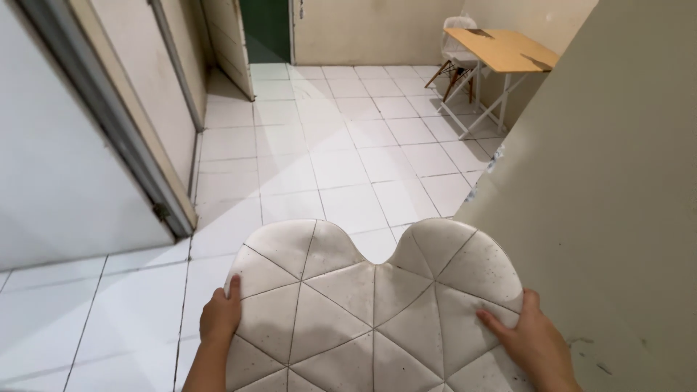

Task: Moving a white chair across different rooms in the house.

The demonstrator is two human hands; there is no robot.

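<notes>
A white padded chair seat (374, 305) with a stitched triangle pattern and dirty specks fills the bottom middle of the head view, its two rounded lobes pointing away from me. My left hand (220, 317) grips its left edge, fingers curled over the rim. On the right side, my right hand (528, 337) holds the edge with fingers spread on the padding. The seat is held above a white tiled floor (341, 145).
A beige wall (617, 189) stands close on my right. A white door and frame (80, 152) are at the left. At the far right stand a wooden-topped table (501, 51) on white legs and a white chair (456, 51). A green door (265, 29) is at the back.
</notes>
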